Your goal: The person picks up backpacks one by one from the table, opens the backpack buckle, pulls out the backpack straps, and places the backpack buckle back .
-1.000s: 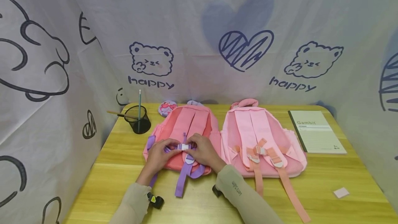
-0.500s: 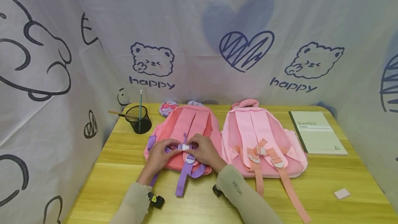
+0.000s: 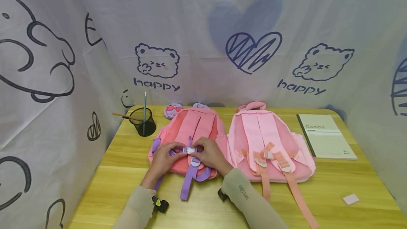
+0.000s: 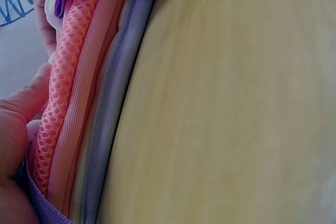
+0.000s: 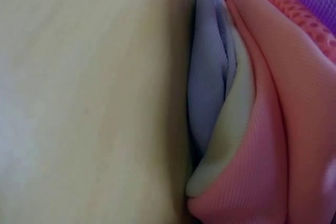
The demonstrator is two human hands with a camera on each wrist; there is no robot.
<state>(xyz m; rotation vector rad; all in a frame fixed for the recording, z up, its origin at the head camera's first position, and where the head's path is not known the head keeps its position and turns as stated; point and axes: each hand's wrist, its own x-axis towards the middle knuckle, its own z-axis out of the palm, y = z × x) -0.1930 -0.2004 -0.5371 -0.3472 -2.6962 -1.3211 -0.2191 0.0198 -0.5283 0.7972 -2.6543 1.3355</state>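
A coral-pink backpack [image 3: 203,121] lies on the table with its straps facing up. Over its middle, a white side-release buckle [image 3: 190,150] on purple webbing sits between both hands, its two halves together. My left hand [image 3: 163,157] pinches the left end of the buckle between thumb and fingers. From the other side, my right hand [image 3: 210,154] pinches its right end. Just below, a purple strap [image 3: 187,185] hangs through a white slider [image 3: 195,162]. In the left wrist view, my thumb [image 4: 31,95] lies beside the mesh edge [image 4: 63,82]. The right wrist view shows only the backpack's side [image 5: 262,145] and table.
A light pink backpack [image 3: 233,151] with orange straps [image 3: 299,199] lies close on the right. Beyond it are a notebook [image 3: 327,137] and a small pale eraser-like block [image 3: 351,199]. A black mesh pen holder [image 3: 143,127] stands at the back left, near a round purple pouch [image 3: 172,110].
Both hands keep the same pinch on the buckle. The whole head view has shifted slightly, with everything a little farther right in it.
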